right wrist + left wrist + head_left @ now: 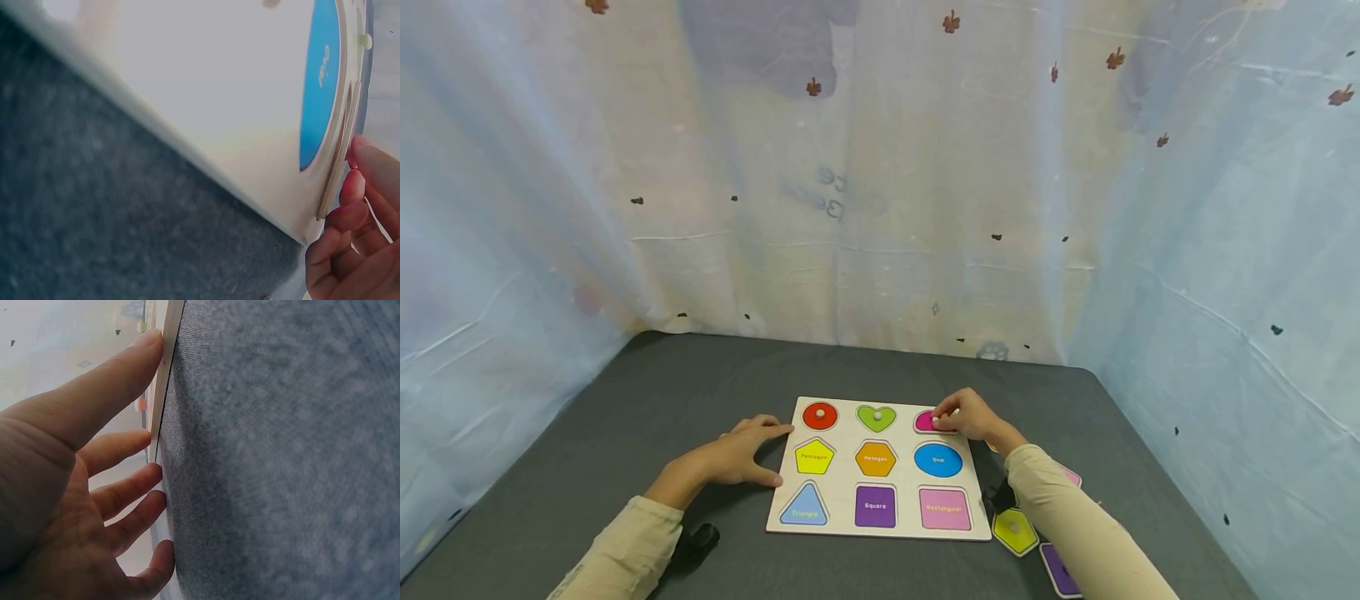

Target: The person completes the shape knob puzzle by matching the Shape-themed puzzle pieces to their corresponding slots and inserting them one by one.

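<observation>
A white shape puzzle board (841,504) lies on the dark table. My left hand (737,454) has its fingers spread, with thumb and index fingertip at the board's left edge (165,375). At the top right corner my right hand (972,417) pinches the knob of a magenta puzzle piece (923,423), partly covered by the fingers. In the right wrist view that piece (336,162) shows edge-on, slightly tilted at the board's surface, beyond the blue oval (319,94). A red circle piece (831,422) and a green heart piece (868,412), both with knobs, sit in the top row.
Right of the board lie loose pieces: a yellow-green pentagon (1013,537), a purple piece (1060,573) and a pink piece (1072,475), some partly under the right forearm. The lower two rows show printed, labelled shapes. A pale curtain (880,283) surrounds the table.
</observation>
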Demonstrator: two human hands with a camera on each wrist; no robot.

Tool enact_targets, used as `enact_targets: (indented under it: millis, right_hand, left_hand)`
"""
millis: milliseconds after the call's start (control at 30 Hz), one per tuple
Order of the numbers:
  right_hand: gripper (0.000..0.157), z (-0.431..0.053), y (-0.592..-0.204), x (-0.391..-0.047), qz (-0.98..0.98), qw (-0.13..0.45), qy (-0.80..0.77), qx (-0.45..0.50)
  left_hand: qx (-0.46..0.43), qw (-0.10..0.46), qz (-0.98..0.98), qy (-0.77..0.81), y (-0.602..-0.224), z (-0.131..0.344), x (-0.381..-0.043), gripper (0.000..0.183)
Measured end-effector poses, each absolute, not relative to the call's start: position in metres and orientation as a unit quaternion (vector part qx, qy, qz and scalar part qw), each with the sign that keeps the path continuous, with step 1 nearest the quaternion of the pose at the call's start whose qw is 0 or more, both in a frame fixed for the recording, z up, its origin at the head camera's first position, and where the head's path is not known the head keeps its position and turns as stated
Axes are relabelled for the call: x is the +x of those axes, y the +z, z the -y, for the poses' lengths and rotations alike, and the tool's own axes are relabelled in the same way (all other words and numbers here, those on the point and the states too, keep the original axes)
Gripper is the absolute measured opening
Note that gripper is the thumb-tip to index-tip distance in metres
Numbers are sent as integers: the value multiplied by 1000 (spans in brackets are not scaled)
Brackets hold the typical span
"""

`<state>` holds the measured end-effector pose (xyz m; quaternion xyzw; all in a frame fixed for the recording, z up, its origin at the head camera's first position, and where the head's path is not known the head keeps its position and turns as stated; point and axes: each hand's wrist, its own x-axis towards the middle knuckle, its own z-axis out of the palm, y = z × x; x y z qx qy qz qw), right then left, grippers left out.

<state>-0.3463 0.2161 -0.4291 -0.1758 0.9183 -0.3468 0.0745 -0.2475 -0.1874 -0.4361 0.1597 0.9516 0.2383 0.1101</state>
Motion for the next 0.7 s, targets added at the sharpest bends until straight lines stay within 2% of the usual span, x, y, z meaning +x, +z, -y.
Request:
enact_targets:
  millis: [700]
  right_hand:
    - [8,-212,-432,-347,-925,68,-346,-145]
  left_hand:
    - [165,117,-948,246,-438,189,-250,89]
